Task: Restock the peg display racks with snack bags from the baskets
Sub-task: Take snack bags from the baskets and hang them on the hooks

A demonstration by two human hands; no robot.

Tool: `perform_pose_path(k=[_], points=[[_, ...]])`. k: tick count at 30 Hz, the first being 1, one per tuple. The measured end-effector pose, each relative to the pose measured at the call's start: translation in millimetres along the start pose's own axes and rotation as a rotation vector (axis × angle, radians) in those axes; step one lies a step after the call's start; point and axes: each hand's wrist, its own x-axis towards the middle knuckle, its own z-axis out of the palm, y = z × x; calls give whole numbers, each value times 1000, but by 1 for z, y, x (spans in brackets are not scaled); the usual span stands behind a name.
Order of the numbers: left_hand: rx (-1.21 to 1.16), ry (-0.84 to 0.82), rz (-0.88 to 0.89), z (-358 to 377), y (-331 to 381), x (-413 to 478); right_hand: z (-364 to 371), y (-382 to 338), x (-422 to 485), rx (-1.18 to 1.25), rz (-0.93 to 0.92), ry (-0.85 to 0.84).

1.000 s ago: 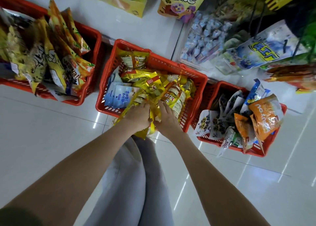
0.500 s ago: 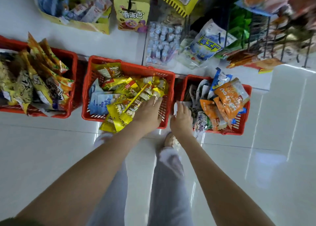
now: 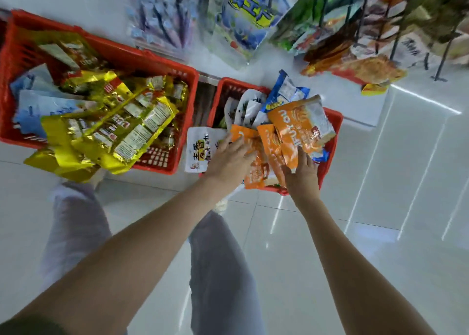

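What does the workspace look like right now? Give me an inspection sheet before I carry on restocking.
Surface: glossy white tile floor; the baskets stand on it.
Job's things: right red basket holds orange bags and a blue bag; middle red basket is heaped with gold bags, some spilling over its front rim.
Clutter: a white bag hangs over the right basket's left rim.
Hands: left hand lies on the orange bags, fingers straight; right hand touches the big orange bag at its lower edge, grip unclear.
Cables: nothing seen.
Surroundings: peg rack loaded with snack bags, blurred; grey trouser legs below.
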Motion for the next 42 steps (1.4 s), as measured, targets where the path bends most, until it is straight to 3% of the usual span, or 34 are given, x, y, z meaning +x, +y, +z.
perform_pose_path(k=[4,7,13,18,22,24,28,35,42], points=[[-160,-118,-311,19,1,14,8,12,30,-67,-94,-108],[-408,54,-528,27,8,24,16,15,48,-124,-112,-160],[-631,345,-857,28,20,43,23,18,60,-261,-67,-164],[-678,395,-728,22,27,46,24,23,57,-288,-85,-131],[-804,126,-720,21,41,47,16,19,48,-313,-161,-110],[-880,81,-733,27,45,48,16,18,38,-230,-242,-77],[-948,117,-766,41,45,49,21,24,33,-131,-246,18],[-1101,174,-843,64,46,65,47,31,81,-316,-126,-122],[-1297,168,-780,54,64,70,38,17,66,-378,-173,-109]])
